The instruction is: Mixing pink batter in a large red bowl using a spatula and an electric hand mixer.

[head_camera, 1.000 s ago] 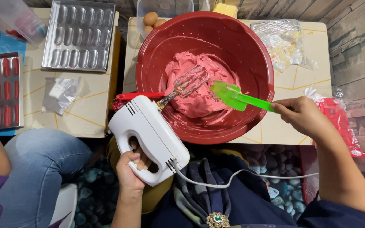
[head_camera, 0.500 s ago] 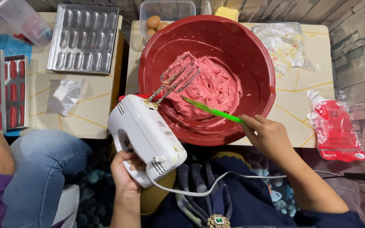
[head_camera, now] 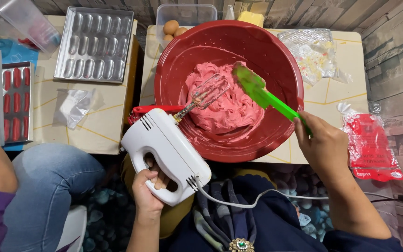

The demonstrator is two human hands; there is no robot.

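Left hand (head_camera: 151, 189) clamped round mixer (head_camera: 166, 151) handle, right hand (head_camera: 325, 147) gripping spatula (head_camera: 264, 95), its handle end hidden, over bowl (head_camera: 276, 60) at table edge.

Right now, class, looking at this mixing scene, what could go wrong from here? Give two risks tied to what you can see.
1. The green spatula held by the right hand sits close to the beaters of the white hand mixer; they might clash.
2. The red bowl overhangs the table edge towards the lap, with neither hand steadying it, so it could tip.
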